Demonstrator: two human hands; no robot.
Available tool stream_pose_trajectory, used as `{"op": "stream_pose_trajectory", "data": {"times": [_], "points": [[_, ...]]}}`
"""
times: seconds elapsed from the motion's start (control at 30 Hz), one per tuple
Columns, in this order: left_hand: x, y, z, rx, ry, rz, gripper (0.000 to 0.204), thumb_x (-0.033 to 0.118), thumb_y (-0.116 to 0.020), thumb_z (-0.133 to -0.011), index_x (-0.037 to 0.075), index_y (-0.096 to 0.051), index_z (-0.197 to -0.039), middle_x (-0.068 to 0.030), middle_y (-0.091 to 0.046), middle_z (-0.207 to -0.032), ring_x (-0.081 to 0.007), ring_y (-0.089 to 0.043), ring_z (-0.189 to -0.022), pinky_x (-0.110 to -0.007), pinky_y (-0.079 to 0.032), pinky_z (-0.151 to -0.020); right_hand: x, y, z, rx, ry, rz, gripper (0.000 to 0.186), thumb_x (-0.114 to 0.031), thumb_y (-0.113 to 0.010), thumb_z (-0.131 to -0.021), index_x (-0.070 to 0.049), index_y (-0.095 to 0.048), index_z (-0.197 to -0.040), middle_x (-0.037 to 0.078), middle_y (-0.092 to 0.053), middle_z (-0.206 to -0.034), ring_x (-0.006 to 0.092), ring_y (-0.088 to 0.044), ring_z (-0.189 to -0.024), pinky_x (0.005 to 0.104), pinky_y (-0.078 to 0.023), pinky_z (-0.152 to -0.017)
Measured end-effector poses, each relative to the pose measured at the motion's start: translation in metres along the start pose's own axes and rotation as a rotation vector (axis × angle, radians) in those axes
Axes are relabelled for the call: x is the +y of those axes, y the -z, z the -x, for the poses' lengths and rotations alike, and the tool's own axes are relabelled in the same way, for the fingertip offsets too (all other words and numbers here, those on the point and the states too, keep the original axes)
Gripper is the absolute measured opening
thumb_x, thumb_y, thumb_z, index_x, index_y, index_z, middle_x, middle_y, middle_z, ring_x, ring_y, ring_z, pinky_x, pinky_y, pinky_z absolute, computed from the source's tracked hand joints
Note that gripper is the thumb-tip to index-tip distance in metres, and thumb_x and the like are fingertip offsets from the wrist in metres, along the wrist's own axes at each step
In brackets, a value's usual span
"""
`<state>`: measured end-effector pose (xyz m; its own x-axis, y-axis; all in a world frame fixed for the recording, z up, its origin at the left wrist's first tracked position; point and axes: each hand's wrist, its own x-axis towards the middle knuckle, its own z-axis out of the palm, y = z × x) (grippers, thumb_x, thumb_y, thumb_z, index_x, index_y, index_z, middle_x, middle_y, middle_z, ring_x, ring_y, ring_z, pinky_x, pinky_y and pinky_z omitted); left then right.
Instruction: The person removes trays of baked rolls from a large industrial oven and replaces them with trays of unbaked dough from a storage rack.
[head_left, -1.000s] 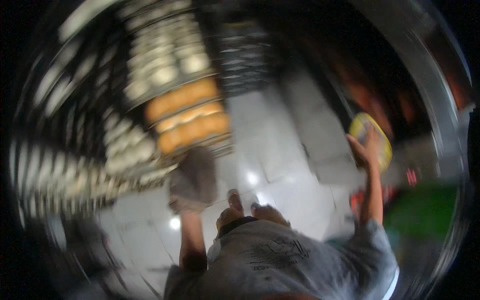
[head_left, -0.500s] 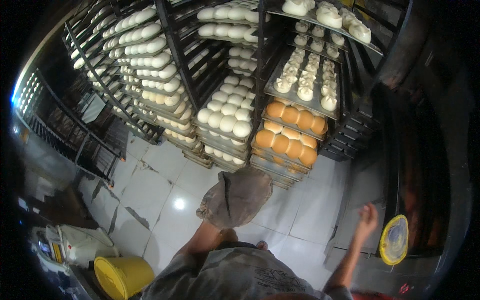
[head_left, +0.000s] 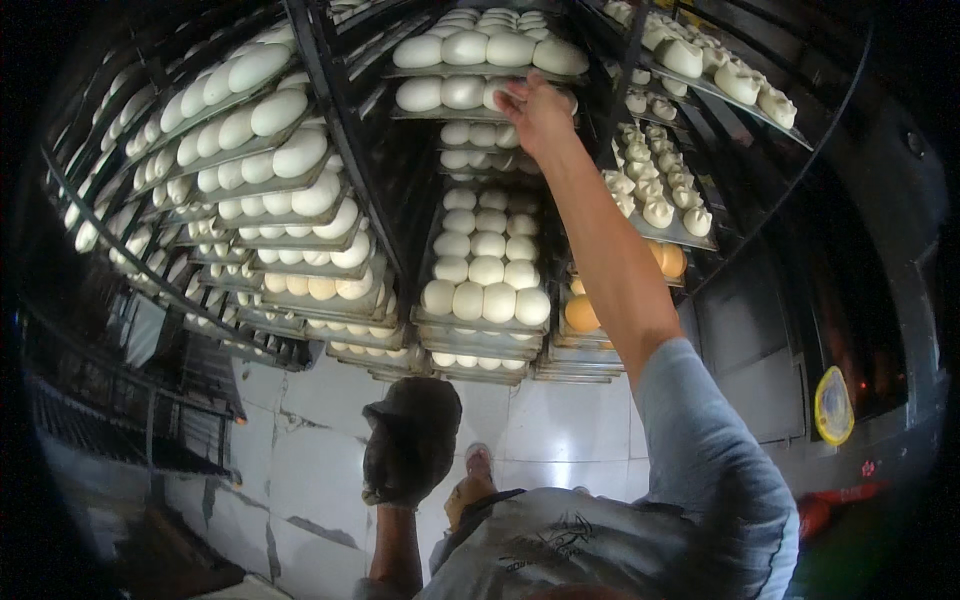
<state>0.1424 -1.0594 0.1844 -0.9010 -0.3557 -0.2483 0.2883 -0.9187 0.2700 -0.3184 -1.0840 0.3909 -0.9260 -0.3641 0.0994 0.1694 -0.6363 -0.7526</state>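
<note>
The bare right hand (head_left: 540,110) reaches up to the middle rack, its fingers loosely spread and half curled by the right end of the second metal tray (head_left: 430,114) from the top; whether they touch the rim or a bun is hard to tell. Nothing shows in its grasp. The left hand wears a dark oven mitt (head_left: 408,440), low over the tiled floor (head_left: 315,455), and the mitt hides how far its fingers are closed. The tray carries plump white dough buns (head_left: 462,93) and should be stiff but fairly weighty, the buns soft, easily dented and perhaps apt to slide if tipped. The front rim, gripped near both corners and kept level, looks the best hold.
</note>
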Motion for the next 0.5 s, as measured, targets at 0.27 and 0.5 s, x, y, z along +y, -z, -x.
{"op": "stream_pose_trajectory", "data": {"times": [0.27, 0.5], "points": [[0.079, -0.012, -0.065, -0.043, -0.226, -0.133, 0.057, 0.046, -0.045, -0.101, 0.009, -0.041, -0.144, -0.0129, -0.049, -0.141, -0.0313, -0.047, -0.130, -0.047, -0.036, -0.112, 0.016, -0.002, -0.041, 0.127, 0.160, -0.083, 0.023, -0.004, -0.044, -0.098, 0.010, -0.044, -0.117, 0.022, -0.051, -0.107, 0.0348, -0.060, -0.092, 0.0447, -0.061, -0.078], [0.129, -0.061, -0.167, 0.036, -0.609, -0.580, 0.063, 0.046, -0.051, -0.098, 0.003, -0.039, -0.143, -0.0158, -0.047, -0.140, -0.0325, -0.048, -0.127, -0.044, -0.039, -0.109, -0.014, 0.013, 0.095, -0.028, -0.001, -0.102, 0.025, -0.002, -0.046, -0.093, 0.006, -0.046, -0.116, 0.019, -0.053, -0.115, 0.0340, -0.060, -0.100, 0.0432, -0.061, -0.083]]}}
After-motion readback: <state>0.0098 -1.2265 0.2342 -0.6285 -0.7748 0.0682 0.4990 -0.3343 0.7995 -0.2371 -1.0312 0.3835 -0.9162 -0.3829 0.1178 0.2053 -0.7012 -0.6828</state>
